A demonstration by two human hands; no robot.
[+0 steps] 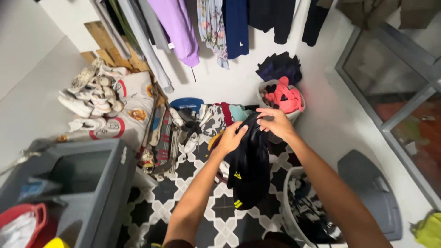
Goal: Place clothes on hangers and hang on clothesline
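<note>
We see both hands closed on the top edge of a black garment (248,165) with small yellow marks. The left hand (231,138) has its grip pressed shut around the bunched cloth, and the right hand (274,121) pinches the same edge just beside it, fingers curled over the fabric. The garment hangs down between the forearms, above the black-and-white tiled floor (202,202). Below the right arm stands a white laundry basket (289,206) with dark clothes inside. Farther off, a second basket (281,97) holds pink and dark clothes against the wall. Shoes (92,94) are piled at the left, and clothes (216,23) hang above.
</note>
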